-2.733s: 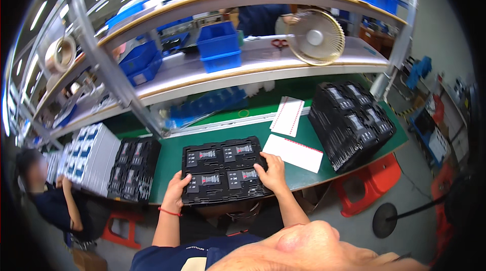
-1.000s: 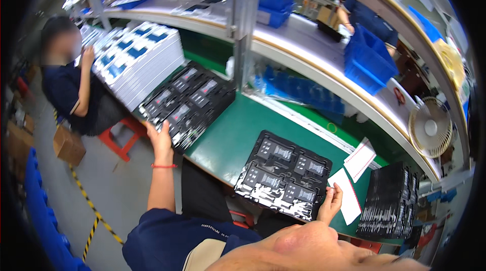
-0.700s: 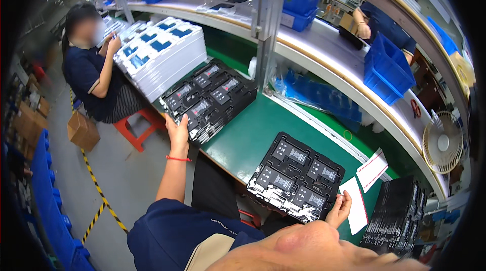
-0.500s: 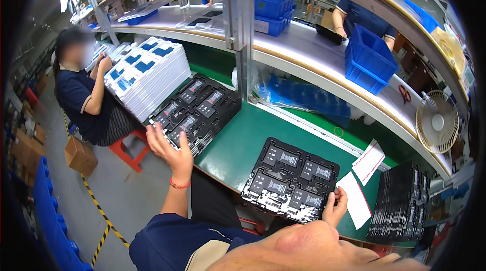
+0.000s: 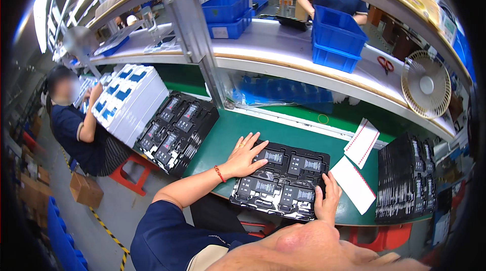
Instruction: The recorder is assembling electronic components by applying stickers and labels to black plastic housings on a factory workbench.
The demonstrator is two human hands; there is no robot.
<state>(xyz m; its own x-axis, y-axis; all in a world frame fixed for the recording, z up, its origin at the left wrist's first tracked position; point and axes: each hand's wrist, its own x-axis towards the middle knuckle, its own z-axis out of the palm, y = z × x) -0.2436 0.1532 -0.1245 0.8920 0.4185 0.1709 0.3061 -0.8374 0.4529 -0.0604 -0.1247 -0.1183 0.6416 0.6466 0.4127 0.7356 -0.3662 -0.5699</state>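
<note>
Fingers spread, the left hand (image 5: 244, 160) is touching a rectangular black plastic tray (image 5: 281, 174). Thumb apart, the right hand (image 5: 329, 199) is touching its edge.

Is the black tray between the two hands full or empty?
Full, as far as visible: each of the four pockets in the black tray holds a flat dark piece.

The shirt (image 5: 152, 238) is dark blue. It has a short sleeve (image 5: 163, 215), a cream patch (image 5: 206, 259) and a tiny row of white letters (image 5: 218, 236). The trousers (image 5: 215, 214) are black. The left hand (image 5: 245, 157) has a thin red bracelet (image 5: 219, 173) behind it.
</note>
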